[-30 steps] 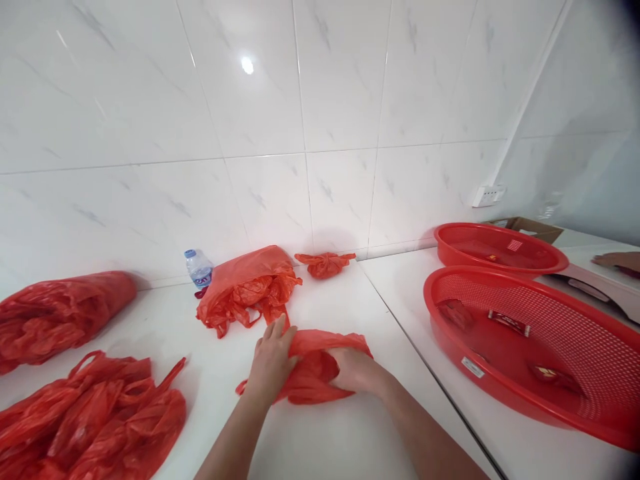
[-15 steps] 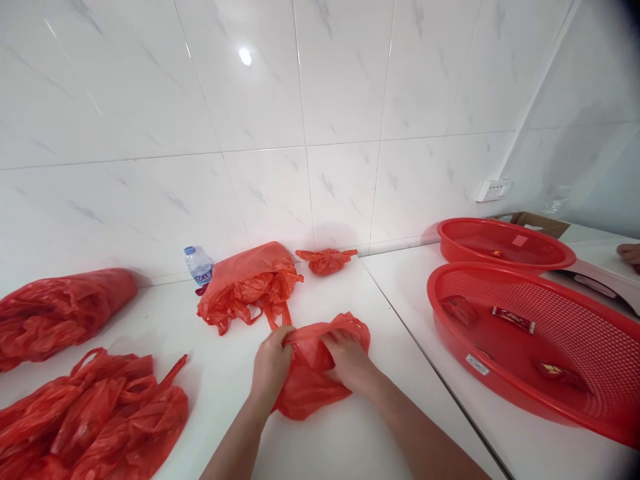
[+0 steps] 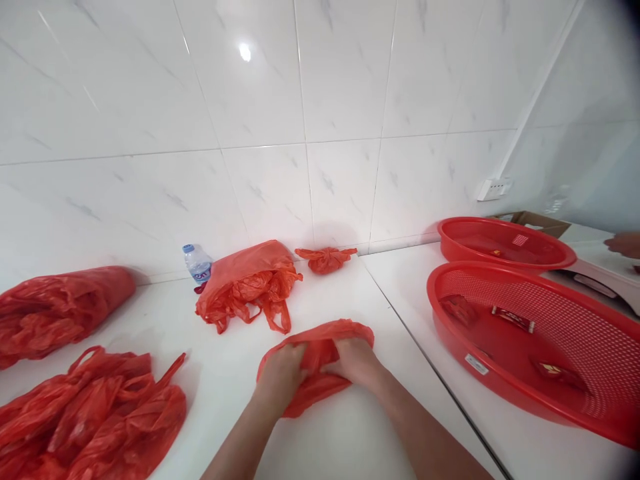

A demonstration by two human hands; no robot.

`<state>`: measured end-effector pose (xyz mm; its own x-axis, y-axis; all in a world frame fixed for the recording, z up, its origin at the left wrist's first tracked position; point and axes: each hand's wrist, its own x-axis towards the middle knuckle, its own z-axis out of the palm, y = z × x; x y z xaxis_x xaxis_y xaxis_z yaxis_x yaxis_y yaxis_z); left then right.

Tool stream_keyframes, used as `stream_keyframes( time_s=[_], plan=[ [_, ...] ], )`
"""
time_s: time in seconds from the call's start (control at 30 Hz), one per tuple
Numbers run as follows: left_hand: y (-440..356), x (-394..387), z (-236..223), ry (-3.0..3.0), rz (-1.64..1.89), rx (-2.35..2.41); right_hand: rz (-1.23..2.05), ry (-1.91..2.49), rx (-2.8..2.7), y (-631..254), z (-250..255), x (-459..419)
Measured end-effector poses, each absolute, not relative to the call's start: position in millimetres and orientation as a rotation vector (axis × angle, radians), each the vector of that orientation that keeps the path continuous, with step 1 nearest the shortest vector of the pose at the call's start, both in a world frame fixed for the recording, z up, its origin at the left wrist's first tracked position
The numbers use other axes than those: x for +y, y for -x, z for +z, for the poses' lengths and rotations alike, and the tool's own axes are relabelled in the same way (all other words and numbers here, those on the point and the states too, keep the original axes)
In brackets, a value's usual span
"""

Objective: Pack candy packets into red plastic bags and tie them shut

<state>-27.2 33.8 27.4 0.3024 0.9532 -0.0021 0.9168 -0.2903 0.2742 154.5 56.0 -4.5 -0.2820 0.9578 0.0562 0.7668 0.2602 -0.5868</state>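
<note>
A thin red plastic bag (image 3: 320, 400) lies on the white table in front of me, its mouth spread. My left hand (image 3: 283, 377) is inside the bag's left part, its fingers partly hidden by the plastic and apart. From the right, my right hand (image 3: 357, 360) reaches into the mouth, thumb away from the fingers and touching the plastic. Neither hand shows any object between its fingers. Behind the bag lies a bundle of red plastic bags (image 3: 250, 273). Close to the wall sits a small knotted red bag (image 3: 327, 260).
A heap of red bags (image 3: 100, 413) and a red roll-like bundle (image 3: 75, 307) lie left. A water bottle (image 3: 197, 263) stands by the wall. At right are a large red basket (image 3: 465, 363) with several packets and a second basket (image 3: 505, 260). Another person's hand (image 3: 625, 245) shows far right.
My left hand has gone from gripping the bag's left edge to inside its mouth. The bag has spread wider leftward. The other person's hand has moved further into view.
</note>
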Motion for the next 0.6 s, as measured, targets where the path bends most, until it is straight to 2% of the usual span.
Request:
stream_keyframes(
  time_s=[0.07, 0.2, 0.47, 0.53, 0.6],
  plan=[
    [42, 38, 25, -2.277, 0.169, 1.775, 0.712, 1.608, -2.002, -162, 0, 59],
    [65, 40, 22, -2.304, 0.279, 1.659, 0.775, 1.669, -1.777, -178, 0, 72],
    [59, 36, 9, -2.521, 0.704, 1.52, 1.339, 1.234, -1.394, -207, -4, 83],
    [51, 31, 8, -2.623, 0.812, 1.417, 1.314, 1.217, -1.353, -206, -6, 85],
    [43, 25, 8, -2.7, 0.816, 1.305, 1.108, 1.32, -1.447, -200, -10, 86]
  ],
)
